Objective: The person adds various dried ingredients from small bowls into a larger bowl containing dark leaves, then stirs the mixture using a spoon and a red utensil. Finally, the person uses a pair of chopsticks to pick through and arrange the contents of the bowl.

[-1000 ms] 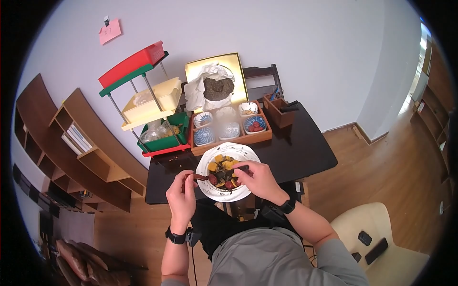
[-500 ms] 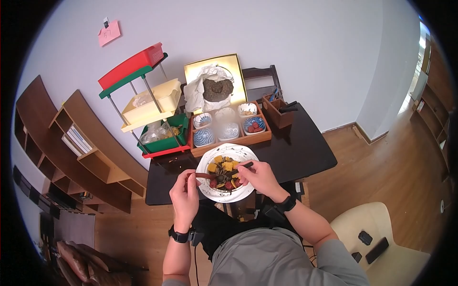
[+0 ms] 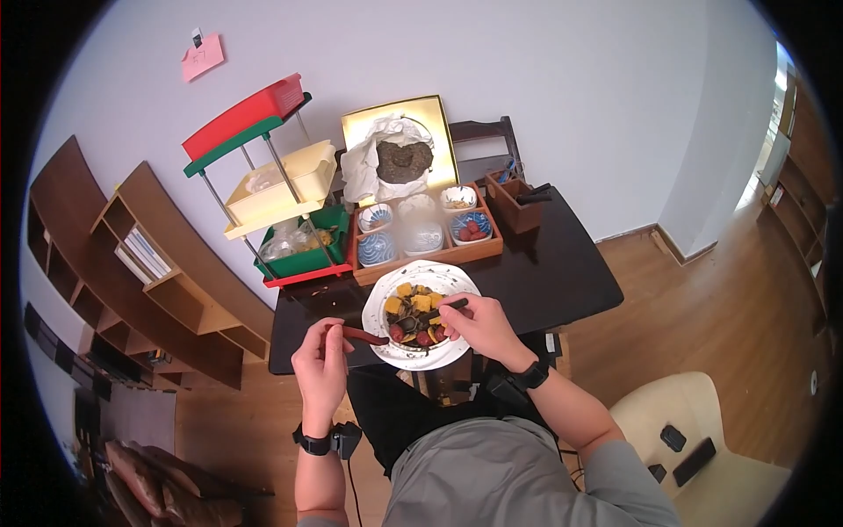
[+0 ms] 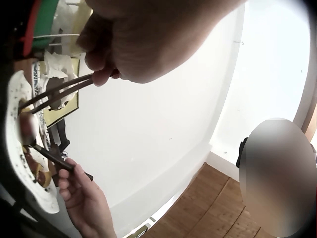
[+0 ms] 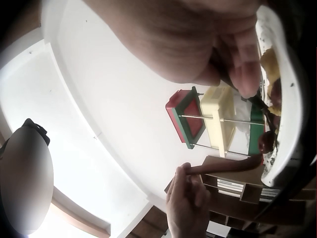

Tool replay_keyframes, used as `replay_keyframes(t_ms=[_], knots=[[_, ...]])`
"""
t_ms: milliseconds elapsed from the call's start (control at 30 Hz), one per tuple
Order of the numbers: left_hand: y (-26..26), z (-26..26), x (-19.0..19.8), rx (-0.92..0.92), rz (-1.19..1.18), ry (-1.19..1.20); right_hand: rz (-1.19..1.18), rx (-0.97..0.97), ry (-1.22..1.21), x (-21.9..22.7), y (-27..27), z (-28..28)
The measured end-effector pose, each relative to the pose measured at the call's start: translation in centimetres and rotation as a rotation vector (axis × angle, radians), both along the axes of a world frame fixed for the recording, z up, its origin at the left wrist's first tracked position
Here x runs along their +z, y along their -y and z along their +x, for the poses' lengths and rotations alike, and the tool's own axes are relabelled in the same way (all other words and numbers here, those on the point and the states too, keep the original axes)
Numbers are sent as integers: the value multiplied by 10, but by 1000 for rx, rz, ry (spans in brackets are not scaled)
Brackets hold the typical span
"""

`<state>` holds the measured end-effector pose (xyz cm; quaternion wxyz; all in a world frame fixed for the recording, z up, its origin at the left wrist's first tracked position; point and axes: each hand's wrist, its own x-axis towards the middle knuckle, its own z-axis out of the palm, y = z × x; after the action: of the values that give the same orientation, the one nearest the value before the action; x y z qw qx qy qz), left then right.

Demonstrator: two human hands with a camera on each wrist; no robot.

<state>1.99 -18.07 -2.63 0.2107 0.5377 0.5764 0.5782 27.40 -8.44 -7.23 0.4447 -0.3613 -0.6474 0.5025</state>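
Observation:
My left hand pinches brown wooden tongs, whose two slim prongs show in the left wrist view. Their tips are over the left front rim of a white plate with a wavy edge. In my right hand is a slim tool with a black handle; its working end dips among the food and is partly hidden. Yellow chunks, dark reddish dates and dark loose leaf-like bits fill the middle of the plate. Dark specks dot its rim.
Behind the plate, a wooden tray carries several small bowls. A gold box with a dark cake in white paper stands beyond. To the left is a tiered rack; a brown holder stands at the right of the dark table.
The tongs reached in over the food half a second ago; now my left hand has drawn them back left and toward me. My right hand has barely shifted.

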Motion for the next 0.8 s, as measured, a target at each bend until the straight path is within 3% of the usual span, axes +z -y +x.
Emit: replay_keyframes(t_ms=[267,667,800], knots=[[-18,10,-11,-12,53,46,-30,13,-43,-9,-5,5],[-19,25,-5,-25,153,68,-223,-37,-359,-22,-21,19],[-16,20,-5,-20,145,66,-232,-153,-530,-20,-41,30]])
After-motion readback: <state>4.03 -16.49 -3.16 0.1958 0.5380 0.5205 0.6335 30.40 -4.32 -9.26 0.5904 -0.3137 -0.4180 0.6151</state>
